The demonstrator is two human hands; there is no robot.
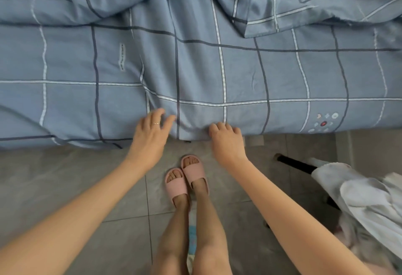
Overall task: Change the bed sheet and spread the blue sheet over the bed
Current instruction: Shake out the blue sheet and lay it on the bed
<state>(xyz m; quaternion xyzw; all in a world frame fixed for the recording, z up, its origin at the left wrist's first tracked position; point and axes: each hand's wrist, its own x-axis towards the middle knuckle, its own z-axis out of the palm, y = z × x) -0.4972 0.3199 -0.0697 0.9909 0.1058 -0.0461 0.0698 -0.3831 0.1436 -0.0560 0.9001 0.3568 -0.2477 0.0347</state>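
Blue sheet [69, 61]: grid-patterned, lies over the bed (bed itself hidden under it); flat in front, bunched folds at far side; near edge hangs over bed side twd floor.
L hand [152, 131]: fingers spread & relaxed, tips touching the sheet's near edge; thin ring [156, 123] on one finger.
Floor [65, 177]: grey tiles, below bed edge.
Slippers [185, 177]: pink, on the person's feet, btwn the two arms, near the bed.
R hand [226, 137]: fingers curled into the sheet's near edge, gripping fabric; just right of L hand, apart.
Motif [324, 121]: small stitched shapes on sheet, near edge, right side.
White cloth [359, 194]: crumpled, draped over a dark bar [293, 162], far right on floor side.
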